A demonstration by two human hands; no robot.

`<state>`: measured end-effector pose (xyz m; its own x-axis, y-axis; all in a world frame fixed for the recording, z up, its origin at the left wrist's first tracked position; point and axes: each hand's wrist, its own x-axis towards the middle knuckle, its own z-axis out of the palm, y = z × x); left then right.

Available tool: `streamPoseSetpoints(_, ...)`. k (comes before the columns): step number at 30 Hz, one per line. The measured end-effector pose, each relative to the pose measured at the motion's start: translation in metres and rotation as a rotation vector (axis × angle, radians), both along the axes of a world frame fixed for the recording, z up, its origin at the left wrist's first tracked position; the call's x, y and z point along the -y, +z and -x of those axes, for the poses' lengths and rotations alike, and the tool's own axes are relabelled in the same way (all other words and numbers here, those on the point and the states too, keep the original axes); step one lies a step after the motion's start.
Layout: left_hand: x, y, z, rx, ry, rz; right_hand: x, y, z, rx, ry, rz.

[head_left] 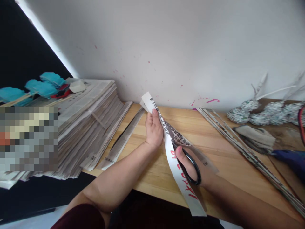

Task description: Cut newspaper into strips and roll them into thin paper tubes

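My left hand (154, 128) is closed on a long newspaper strip (169, 152), with the thumb pressed on top near its upper end. Black printed characters run along the strip, and red handwriting marks its lower part. In my right hand (189, 165) is a pair of black-handled scissors (195, 173), the thumb through one loop. The blades point up and away, against the paper just below my left hand. To the right of the blades a second printed flap of newspaper (199, 154) spreads out, partly hidden by my right hand.
A tall newspaper stack (95, 108) stands at left, with blue paper shapes (52, 79) on sticks and a white block (77, 86) on top. A cut strip (128, 136) lies beside it. At right are thin rolled-paper rods (247, 152), woven paper bundles (245, 111) and a glove (254, 138).
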<state>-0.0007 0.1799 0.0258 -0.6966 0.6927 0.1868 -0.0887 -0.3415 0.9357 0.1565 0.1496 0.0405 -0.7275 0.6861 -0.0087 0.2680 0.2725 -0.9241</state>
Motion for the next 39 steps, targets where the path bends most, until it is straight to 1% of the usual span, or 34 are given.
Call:
streamPoseSetpoints(3, -0.002, -0.002, 0.000, 0.046, -0.018, -0.023, 0.003, -0.001, 0.003, 0.001, -0.046, 0.037)
streamPoseSetpoints(6, -0.003, -0.002, 0.001, 0.084, -0.035, -0.054, 0.005, -0.004, 0.005, -0.006, -0.050, 0.162)
streamPoseSetpoints(9, -0.006, 0.002, 0.007, 0.172, -0.064, -0.092, 0.005, -0.006, 0.005, 0.039, -0.038, 0.314)
streamPoseSetpoints(11, -0.008, 0.007, 0.015, 0.237, -0.055, -0.091, 0.004, -0.005, 0.004, 0.058, -0.028, 0.354)
streamPoseSetpoints(13, -0.011, 0.011, 0.024, 0.277, -0.045, -0.064, 0.002, -0.002, 0.004, 0.089, -0.011, 0.373)
streamPoseSetpoints(15, -0.012, 0.012, 0.029, 0.275, -0.043, -0.042, 0.002, 0.002, 0.004, 0.117, 0.011, 0.373)
streamPoseSetpoints(17, -0.012, 0.010, 0.028, 0.228, -0.034, -0.038, 0.001, 0.006, 0.004, 0.106, 0.029, 0.295)
streamPoseSetpoints(20, -0.009, 0.003, 0.019, 0.115, -0.006, -0.054, 0.001, 0.010, 0.004, 0.044, 0.019, 0.101)
streamPoseSetpoints(21, -0.008, 0.001, 0.015, 0.085, 0.002, -0.057, 0.001, 0.010, 0.004, 0.035, 0.009, 0.061)
streamPoseSetpoints(23, -0.005, -0.002, 0.008, 0.044, 0.011, -0.057, 0.002, 0.011, 0.004, 0.030, -0.001, 0.038)
streamPoseSetpoints(26, -0.002, -0.002, 0.002, 0.021, 0.008, -0.048, 0.004, 0.016, 0.005, 0.016, 0.002, 0.070)
streamPoseSetpoints(29, -0.001, 0.000, 0.001, 0.013, 0.019, -0.046, 0.006, 0.018, 0.006, -0.003, 0.019, 0.129)
streamPoseSetpoints(31, -0.001, 0.001, 0.002, 0.009, 0.029, -0.047, 0.007, 0.015, 0.006, 0.010, 0.035, 0.181)
streamPoseSetpoints(36, -0.001, 0.001, 0.002, 0.037, 0.004, -0.062, 0.009, 0.000, 0.004, 0.008, 0.031, 0.362)
streamPoseSetpoints(39, -0.002, 0.000, 0.001, 0.071, -0.026, -0.085, 0.009, 0.000, 0.005, 0.001, 0.009, 0.411)
